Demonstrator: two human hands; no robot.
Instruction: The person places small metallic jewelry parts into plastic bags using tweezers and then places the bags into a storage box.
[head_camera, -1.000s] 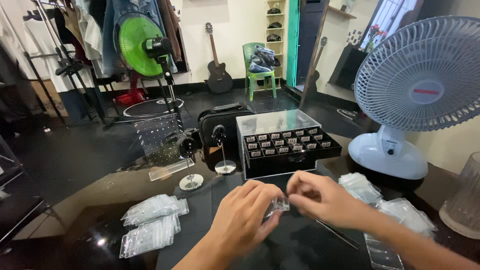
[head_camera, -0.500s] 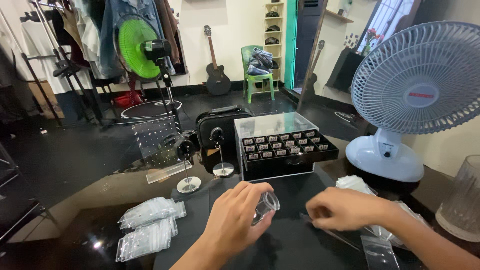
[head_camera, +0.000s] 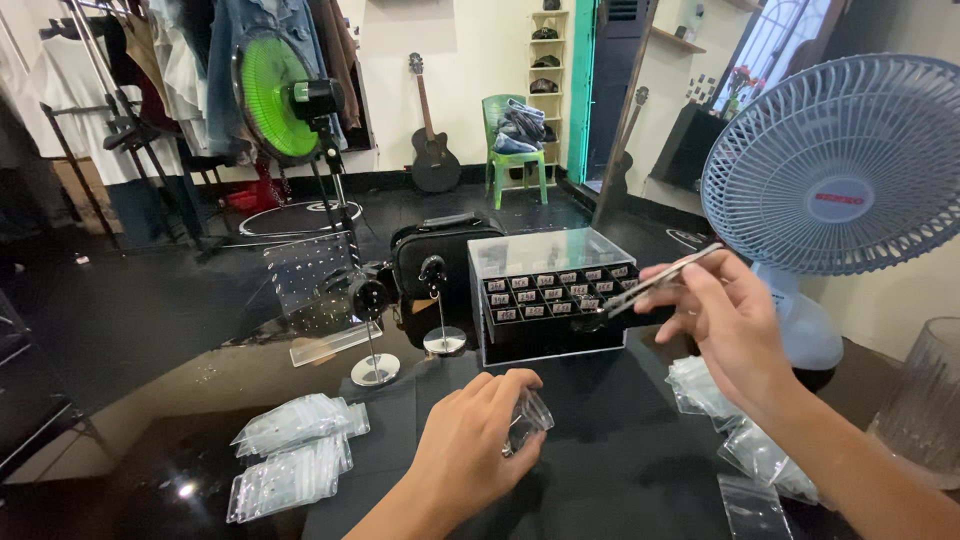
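Left hand (head_camera: 470, 440) pinches a clear bag (head_camera: 527, 420), contents unclear; right hand (head_camera: 725, 325) grips tweezers (head_camera: 655, 283).

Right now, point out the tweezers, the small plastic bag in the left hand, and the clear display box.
tweezers (head_camera: 655, 283), head view, on the middle of the metal arms.
small plastic bag (head_camera: 528, 418), head view, on its clear face beside the fingers.
clear display box (head_camera: 545, 255), head view, on its see-through lid.

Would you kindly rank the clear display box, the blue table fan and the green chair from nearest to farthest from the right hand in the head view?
1. Clear display box, just left of the right hand.
2. Blue table fan, right behind it.
3. Green chair, far back by the wall.
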